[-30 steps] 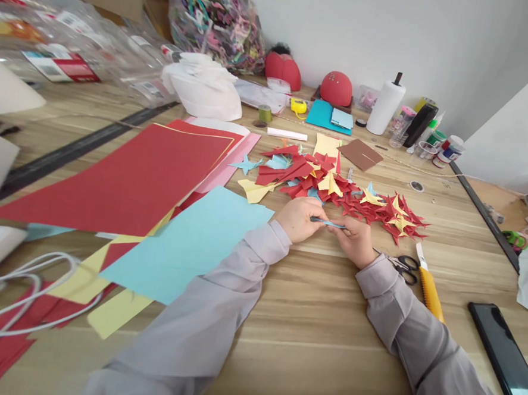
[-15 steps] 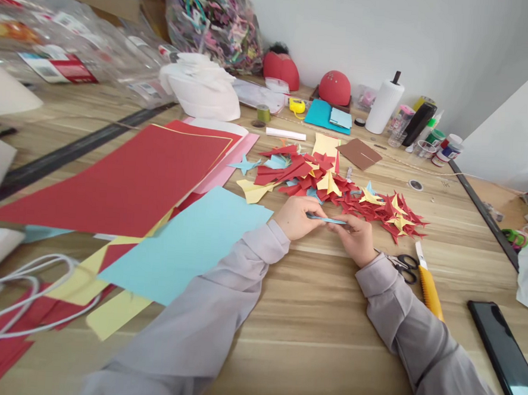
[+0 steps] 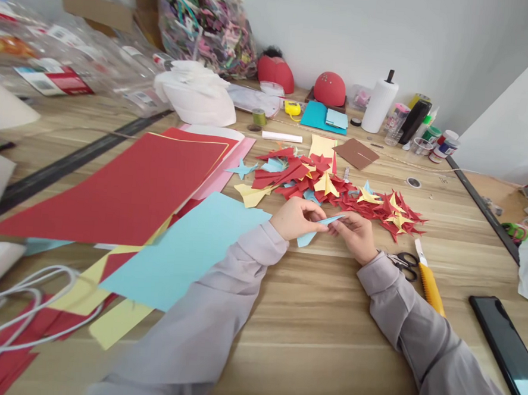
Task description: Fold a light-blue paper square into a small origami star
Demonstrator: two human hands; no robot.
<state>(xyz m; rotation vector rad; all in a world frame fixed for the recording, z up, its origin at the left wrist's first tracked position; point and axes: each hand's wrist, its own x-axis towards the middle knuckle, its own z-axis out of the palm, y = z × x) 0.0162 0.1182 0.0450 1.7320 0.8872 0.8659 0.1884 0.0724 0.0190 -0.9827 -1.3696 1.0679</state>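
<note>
A small folded piece of light-blue paper (image 3: 307, 238) is pinched between my two hands above the table. My left hand (image 3: 296, 217) grips it from the left, and a flap hangs below those fingers. My right hand (image 3: 355, 234) pinches the pointed end, its fingers closed on the paper. Just beyond the hands lies a heap of folded red paper pieces (image 3: 292, 174), with yellow paper stars (image 3: 326, 183) and some blue ones among them. Left of my left hand rests a large light-blue sheet (image 3: 193, 247).
Large red sheets (image 3: 121, 189) spread on the left, near white cable (image 3: 29, 293). Scissors (image 3: 406, 267), a yellow-handled cutter (image 3: 431, 288) and a phone (image 3: 503, 349) lie on the right. Bottles (image 3: 380, 106) and red domes (image 3: 330, 88) stand along the back.
The blue paper has tilted in my fingers, its right tip now higher, and a flap shows below my left hand. The view has shifted slightly.
</note>
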